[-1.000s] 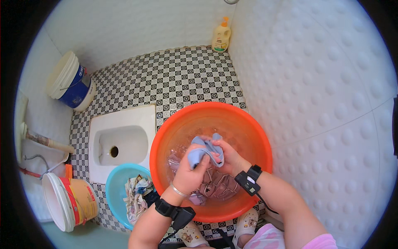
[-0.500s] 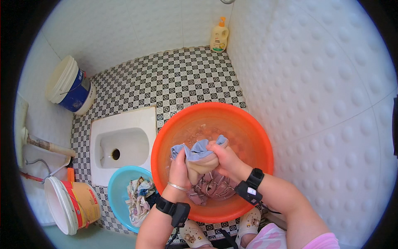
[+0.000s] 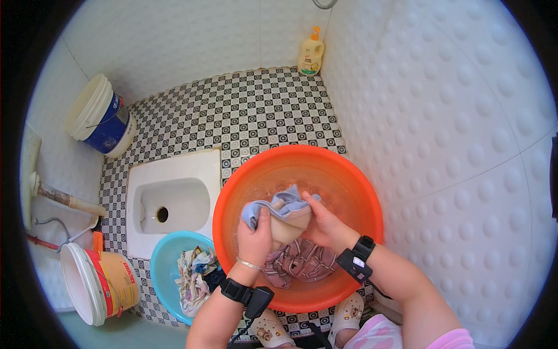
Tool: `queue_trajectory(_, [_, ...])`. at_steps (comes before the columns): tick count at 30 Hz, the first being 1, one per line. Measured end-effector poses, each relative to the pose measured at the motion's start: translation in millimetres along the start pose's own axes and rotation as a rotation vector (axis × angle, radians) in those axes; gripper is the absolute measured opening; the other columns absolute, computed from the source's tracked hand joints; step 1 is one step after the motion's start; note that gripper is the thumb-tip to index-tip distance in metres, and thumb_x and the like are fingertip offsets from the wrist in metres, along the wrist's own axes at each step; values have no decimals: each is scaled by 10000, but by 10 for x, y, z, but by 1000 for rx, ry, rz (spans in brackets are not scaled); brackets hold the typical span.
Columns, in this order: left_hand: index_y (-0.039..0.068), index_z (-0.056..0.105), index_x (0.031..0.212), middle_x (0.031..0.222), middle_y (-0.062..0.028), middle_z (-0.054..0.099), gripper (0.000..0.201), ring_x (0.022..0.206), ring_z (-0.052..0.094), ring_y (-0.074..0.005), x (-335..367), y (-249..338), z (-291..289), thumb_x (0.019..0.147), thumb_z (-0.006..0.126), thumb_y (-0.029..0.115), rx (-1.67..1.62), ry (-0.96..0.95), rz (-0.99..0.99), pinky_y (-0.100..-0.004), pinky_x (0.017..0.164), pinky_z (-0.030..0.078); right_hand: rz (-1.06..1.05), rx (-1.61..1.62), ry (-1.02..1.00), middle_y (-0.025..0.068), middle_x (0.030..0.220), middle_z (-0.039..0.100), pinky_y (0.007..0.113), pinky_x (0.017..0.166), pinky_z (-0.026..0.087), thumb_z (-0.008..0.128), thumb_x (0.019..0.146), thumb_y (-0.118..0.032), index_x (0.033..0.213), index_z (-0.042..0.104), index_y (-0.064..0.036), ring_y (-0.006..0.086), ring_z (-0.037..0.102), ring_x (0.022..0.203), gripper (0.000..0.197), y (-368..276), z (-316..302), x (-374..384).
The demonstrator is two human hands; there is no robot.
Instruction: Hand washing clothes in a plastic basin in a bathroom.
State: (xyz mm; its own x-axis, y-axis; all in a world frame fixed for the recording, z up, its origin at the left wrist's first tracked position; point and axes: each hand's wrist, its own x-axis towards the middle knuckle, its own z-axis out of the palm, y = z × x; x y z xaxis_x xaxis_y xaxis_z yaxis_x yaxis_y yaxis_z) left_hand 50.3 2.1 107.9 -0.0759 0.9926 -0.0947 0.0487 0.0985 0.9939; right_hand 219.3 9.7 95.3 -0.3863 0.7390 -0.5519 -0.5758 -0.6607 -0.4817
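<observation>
Over the large orange basin (image 3: 375,227), a small cream garment with a light-blue edge (image 3: 286,227) is held up between my two hands. My left hand (image 3: 256,241) grips its left side, with the thumb on the front. On its right side is my right hand (image 3: 326,227), thumb near the blue edge and the other fingers mostly hidden behind the cloth. Below, a dusky pink garment with pale stripes (image 3: 305,262) lies wet in the basin. The basin appears to hold shallow water.
A light-blue basin (image 3: 158,279) with crumpled clothes (image 3: 196,276) stands left of the orange one. Beyond it is a white squat toilet (image 3: 136,235). Two buckets, one blue and white (image 3: 107,125), one yellow and red (image 3: 110,282), flank the left wall. A pump bottle (image 3: 311,57) stands in the far corner.
My right hand has shifted its hold on the garment, with its thumb now more upright. The blue edge is folded differently and the cloth has bunched up slightly.
</observation>
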Motion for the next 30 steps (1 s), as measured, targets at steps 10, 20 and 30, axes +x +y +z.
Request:
queue_trajectory(10, [103, 451, 1190, 1151, -99, 576, 552, 1036, 590, -243, 32, -213, 86, 950, 279, 568, -819, -330, -605, -420, 777, 529, -340, -23, 86, 117, 1084, 618, 351, 860, 503, 542, 866, -115, 1140, 539, -46, 195, 626, 950, 283, 12, 259, 96])
queue_trajectory(20, [140, 558, 1107, 1006, -64, 635, 558, 858, 639, -181, -29, -203, -9, 897, 381, 626, -783, -441, -828, -335, 679, 535, -681, -709, 119, 34, 912, 606, 263, 786, 473, 580, 808, -11, 977, 585, -12, 105, 572, 862, 169, 330, 293, -98])
queue_trajectory(30, [87, 596, 1032, 934, -69, 640, 314, 794, 629, -165, -218, -520, -4, 932, 490, 366, -732, -292, -884, -294, 632, 511, -489, -737, 72, 23, 832, 621, 253, 675, 467, 630, 785, -72, 893, 593, -23, 77, 557, 754, 125, 561, 286, -166])
